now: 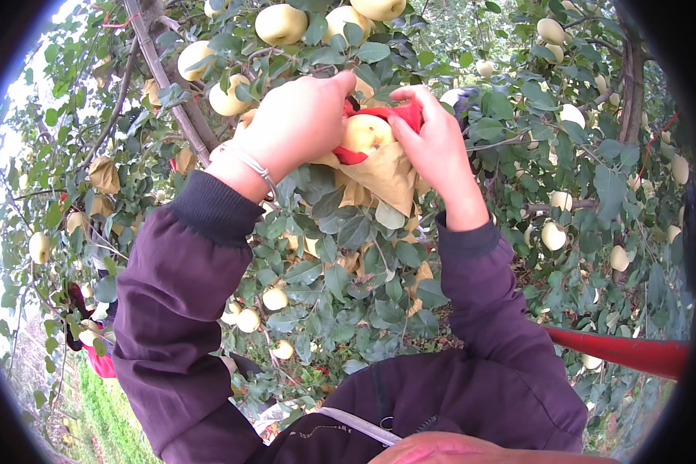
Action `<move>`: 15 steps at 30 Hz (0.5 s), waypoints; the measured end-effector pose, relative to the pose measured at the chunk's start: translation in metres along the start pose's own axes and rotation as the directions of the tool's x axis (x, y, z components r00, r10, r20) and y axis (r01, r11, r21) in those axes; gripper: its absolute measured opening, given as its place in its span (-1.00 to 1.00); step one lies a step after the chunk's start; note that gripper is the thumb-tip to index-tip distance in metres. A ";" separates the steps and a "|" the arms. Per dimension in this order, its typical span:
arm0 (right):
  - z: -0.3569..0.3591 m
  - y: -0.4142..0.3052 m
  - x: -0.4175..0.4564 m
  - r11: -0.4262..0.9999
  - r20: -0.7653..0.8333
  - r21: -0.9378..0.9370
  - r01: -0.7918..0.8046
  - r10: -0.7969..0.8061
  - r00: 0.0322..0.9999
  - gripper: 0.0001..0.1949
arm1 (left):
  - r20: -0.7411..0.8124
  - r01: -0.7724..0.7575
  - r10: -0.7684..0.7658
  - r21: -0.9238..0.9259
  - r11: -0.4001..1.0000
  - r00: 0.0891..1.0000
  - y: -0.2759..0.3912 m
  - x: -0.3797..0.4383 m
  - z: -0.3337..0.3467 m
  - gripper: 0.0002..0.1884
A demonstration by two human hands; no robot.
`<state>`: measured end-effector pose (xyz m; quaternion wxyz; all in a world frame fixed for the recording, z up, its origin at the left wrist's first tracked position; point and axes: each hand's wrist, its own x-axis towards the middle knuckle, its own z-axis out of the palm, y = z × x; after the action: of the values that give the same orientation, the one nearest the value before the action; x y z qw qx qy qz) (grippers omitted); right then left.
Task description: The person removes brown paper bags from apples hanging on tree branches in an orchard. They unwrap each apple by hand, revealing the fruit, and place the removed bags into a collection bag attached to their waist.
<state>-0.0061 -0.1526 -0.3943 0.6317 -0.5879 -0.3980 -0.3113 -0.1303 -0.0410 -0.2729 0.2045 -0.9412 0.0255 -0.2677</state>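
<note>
A pale yellow apple (366, 134) hangs in the tree between my hands, partly wrapped in a torn brown paper bag (385, 174) with a red inner layer (409, 116). My left hand (301, 119), with a bracelet at the wrist, is at the apple's left side, its fingertips at the top by the red layer; what exactly they pinch is hidden behind the hand. With thumb and fingers, my right hand (435, 136) grips the red inner layer at the right side of the apple. Just below, crumpled brown paper shows among the leaves.
More apples hang close above, such as one at the top (281, 24). A thick branch (171, 87) slants down at the upper left. A red bar (620, 351) juts in at the lower right. Part of another person in red clothing (101, 364) shows at the far left behind leaves.
</note>
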 end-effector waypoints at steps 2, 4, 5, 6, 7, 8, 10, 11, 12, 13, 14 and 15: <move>-0.001 0.014 0.010 0.993 0.099 0.078 -0.093 0.085 0.991 -0.78 | 0.052 -0.005 0.003 0.039 0.999 0.999 -0.004 -0.002 -0.005 -0.83; -0.002 0.033 0.012 0.954 0.184 0.212 -0.213 0.175 0.967 -0.82 | 0.074 -0.001 -0.005 0.082 0.997 0.997 -0.007 -0.002 -0.003 -0.79; 0.000 0.041 0.010 0.951 0.188 0.211 -0.226 0.188 0.964 -0.83 | 0.064 0.019 -0.025 0.090 0.996 0.998 -0.008 -0.006 -0.004 -0.79; 0.002 0.049 0.006 0.948 0.193 0.209 -0.240 0.200 0.961 -0.83 | 0.052 0.040 -0.045 0.098 0.994 0.998 -0.008 -0.011 -0.005 -0.79; 0.002 0.054 0.003 0.946 0.196 0.203 -0.254 0.215 0.957 -0.83 | 0.039 0.057 -0.061 0.101 0.993 0.997 -0.008 -0.016 -0.006 -0.80; -0.001 0.058 -0.002 0.929 0.191 0.196 -0.314 0.278 0.942 -0.82 | 0.026 0.064 -0.067 0.096 0.993 0.997 -0.011 -0.021 -0.005 -0.80; -0.004 0.068 -0.012 0.901 0.182 0.219 -0.374 0.339 0.923 -0.81 | 0.002 0.081 -0.082 0.085 0.993 0.997 -0.017 -0.033 0.001 -0.80; -0.005 0.071 -0.017 0.885 0.181 0.230 -0.405 0.370 0.911 -0.81 | -0.057 0.075 -0.069 0.105 0.992 0.996 -0.018 -0.041 0.004 -0.80; -0.006 0.073 -0.023 0.858 0.203 0.287 -0.426 0.380 0.903 -0.79 | -0.115 0.068 -0.054 0.126 0.990 0.992 -0.017 -0.049 0.007 -0.80; -0.007 0.071 -0.030 0.840 0.208 0.311 -0.445 0.396 0.894 -0.79 | -0.164 0.066 -0.042 0.142 0.988 0.985 -0.015 -0.059 0.011 -0.80; -0.008 0.068 -0.037 0.821 0.212 0.334 -0.463 0.413 0.886 -0.79 | -0.161 0.126 -0.106 0.121 0.985 0.981 -0.010 -0.066 0.013 -0.81; -0.009 0.067 -0.043 0.801 0.215 0.355 -0.481 0.431 0.876 -0.79 | -0.154 0.189 -0.178 0.062 0.980 0.972 -0.006 -0.071 0.015 -0.82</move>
<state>0.0318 -0.1572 -0.4649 0.7680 -0.5435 -0.3379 -0.0253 -0.1839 -0.0186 -0.3175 0.2121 -0.9086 -0.0567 -0.3554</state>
